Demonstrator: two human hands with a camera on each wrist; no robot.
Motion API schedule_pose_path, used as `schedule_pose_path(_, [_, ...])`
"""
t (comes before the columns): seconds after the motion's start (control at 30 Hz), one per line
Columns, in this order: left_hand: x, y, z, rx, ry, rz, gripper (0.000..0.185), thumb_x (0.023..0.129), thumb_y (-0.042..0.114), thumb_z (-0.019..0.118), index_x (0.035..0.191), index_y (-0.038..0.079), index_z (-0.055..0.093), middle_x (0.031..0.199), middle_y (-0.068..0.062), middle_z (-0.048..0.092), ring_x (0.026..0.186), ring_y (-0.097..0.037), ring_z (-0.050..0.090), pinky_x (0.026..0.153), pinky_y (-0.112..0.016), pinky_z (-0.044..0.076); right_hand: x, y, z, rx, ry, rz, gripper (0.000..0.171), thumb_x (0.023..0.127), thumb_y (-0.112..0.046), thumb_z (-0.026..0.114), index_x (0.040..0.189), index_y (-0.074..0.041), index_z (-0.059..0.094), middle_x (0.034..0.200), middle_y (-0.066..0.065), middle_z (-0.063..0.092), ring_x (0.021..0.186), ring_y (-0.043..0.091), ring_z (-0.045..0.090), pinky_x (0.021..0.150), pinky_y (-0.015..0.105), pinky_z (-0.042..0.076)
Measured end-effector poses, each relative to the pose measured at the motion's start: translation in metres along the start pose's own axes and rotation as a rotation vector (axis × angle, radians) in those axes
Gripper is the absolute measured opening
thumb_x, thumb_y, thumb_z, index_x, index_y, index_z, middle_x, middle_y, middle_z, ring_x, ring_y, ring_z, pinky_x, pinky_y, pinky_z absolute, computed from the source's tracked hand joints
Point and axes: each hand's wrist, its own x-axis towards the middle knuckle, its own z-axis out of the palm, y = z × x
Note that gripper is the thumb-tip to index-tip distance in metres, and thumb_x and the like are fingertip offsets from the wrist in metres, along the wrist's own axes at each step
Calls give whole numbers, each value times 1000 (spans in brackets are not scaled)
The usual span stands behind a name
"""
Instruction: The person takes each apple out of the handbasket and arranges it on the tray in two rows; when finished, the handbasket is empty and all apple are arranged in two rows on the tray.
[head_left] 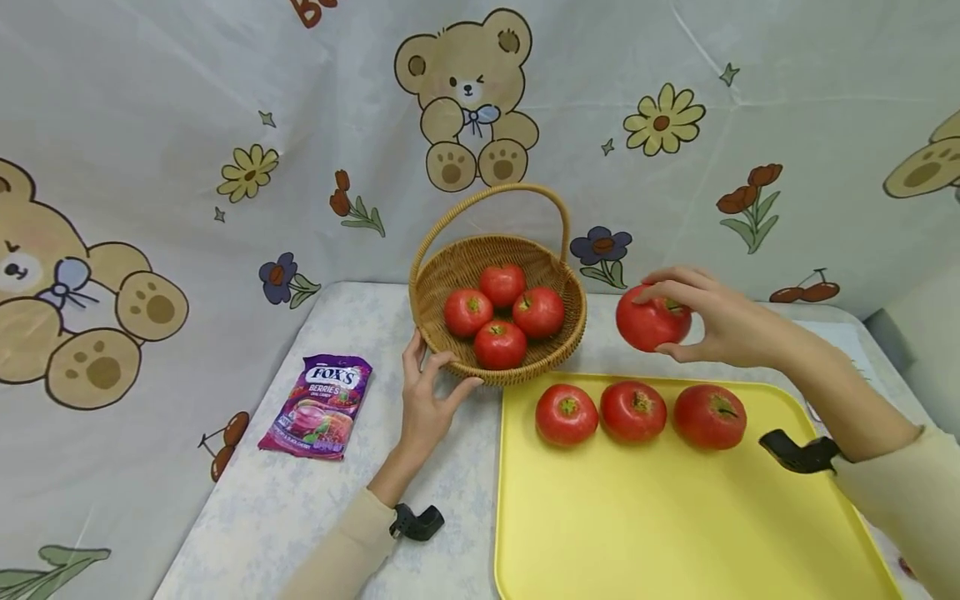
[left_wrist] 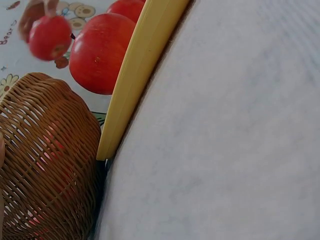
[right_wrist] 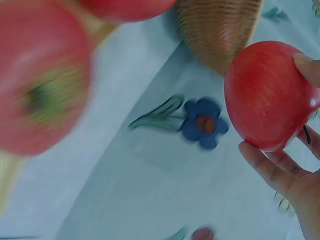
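Holding one red apple (head_left: pixel 651 321): right hand (head_left: pixel 712 321) grip clamped around its sides; firm, smooth, moderately heavy, likely bruisable. Left hand (head_left: pixel 427 400) grip spread against basket (head_left: pixel 450 275).

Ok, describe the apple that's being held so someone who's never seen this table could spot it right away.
Start at the wicker basket at the back of the table, then look just to its right, above the yellow tray. There the right hand pinches one red apple in the air. It is the only apple lifted; the others lie in the basket or on the tray.
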Motion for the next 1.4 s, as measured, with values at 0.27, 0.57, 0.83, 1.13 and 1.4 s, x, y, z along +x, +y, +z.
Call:
schedule_pose_path(0.27, [2, 1, -1, -7, -4, -10, 39, 78, 30, 83, 106, 13, 61, 155, -23, 23, 145, -34, 29, 108, -57, 38, -75, 24, 0, -37, 10, 165, 74, 56, -7, 95, 122, -17, 62, 130, 10, 53, 113, 31, 43, 70, 33, 53])
schedule_pose_path(0.57, [3, 4, -3, -15, -16, -17, 39, 77, 22, 85, 107, 13, 61, 157, -20, 20, 146, -34, 27, 107, -55, 40, -142, 53, 5, -161, 16, 247, 80, 48, -4, 96, 119, -14, 63, 123, 12, 55, 99, 23, 43, 66, 30, 49])
schedule_pose_path(0.83, [4, 4, -4, -26, -12, -11, 40, 75, 18, 86, 106, 13, 62, 157, -20, 19, 146, -36, 26, 107, -59, 38, -173, 60, 30, -101, -87, 271, 76, 53, -9, 96, 120, -23, 62, 121, 1, 54, 104, 19, 40, 70, 31, 48])
schedule_pose_path(1.13, [2, 0, -4, -33, -6, -2, 40, 74, 17, 86, 106, 13, 62, 157, -21, 19, 145, -37, 27, 103, -65, 37, -178, 55, 40, -66, -136, 310, 73, 57, -12, 94, 121, -22, 61, 122, 8, 54, 101, 30, 45, 68, 38, 51])
schedule_pose_path(1.4, [3, 3, -3, -49, -14, 0, 40, 75, 18, 86, 107, 13, 62, 157, -21, 20, 146, -36, 26, 106, -63, 37, -177, 52, 41, -55, -181, 312, 69, 62, -15, 92, 123, -21, 59, 125, 14, 54, 101, 34, 44, 66, 42, 51])
